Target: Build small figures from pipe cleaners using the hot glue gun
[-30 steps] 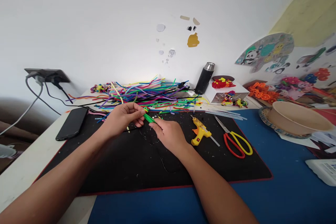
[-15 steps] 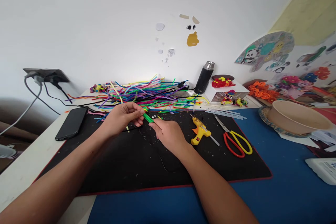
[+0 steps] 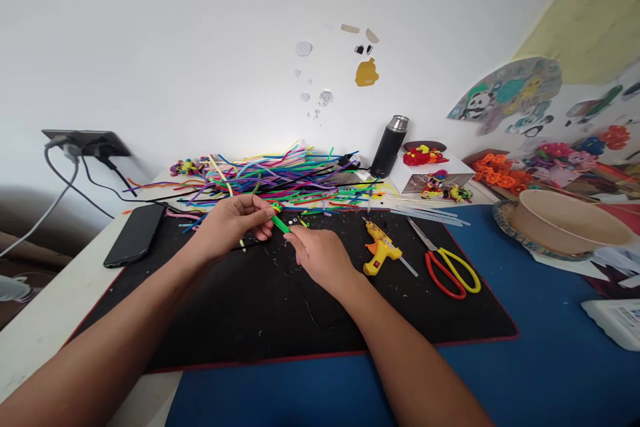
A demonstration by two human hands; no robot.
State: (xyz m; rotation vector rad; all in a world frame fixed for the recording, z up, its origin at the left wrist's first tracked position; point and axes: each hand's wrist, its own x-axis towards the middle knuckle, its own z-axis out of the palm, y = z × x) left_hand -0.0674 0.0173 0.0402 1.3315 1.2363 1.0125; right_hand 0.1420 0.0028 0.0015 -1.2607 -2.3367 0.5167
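Observation:
Between my two hands runs a short bundle of green pipe cleaners (image 3: 281,223), with a small yellow-and-green twisted knot at its far end. My left hand (image 3: 245,217) pinches it near the knot between thumb and finger. The nearer end is wrapped by my right hand (image 3: 320,250), whose fingers mostly hide it. Both hands hover over the black mat (image 3: 240,320). Behind them lies a heap of many-coloured pipe cleaners (image 3: 280,173). A pale yellow pipe cleaner (image 3: 220,173) passes behind my left hand.
Right of my hands lie a yellow glue gun (image 3: 381,250) and scissors (image 3: 450,270) with red and yellow handles. A phone (image 3: 135,235) rests at the left. At the back stand a black flask (image 3: 390,147) and a white box (image 3: 435,177); a bowl (image 3: 570,223) sits far right.
Both hands keep their hold on the green pipe cleaners. My right hand has shifted very slightly left; otherwise the scene looks the same.

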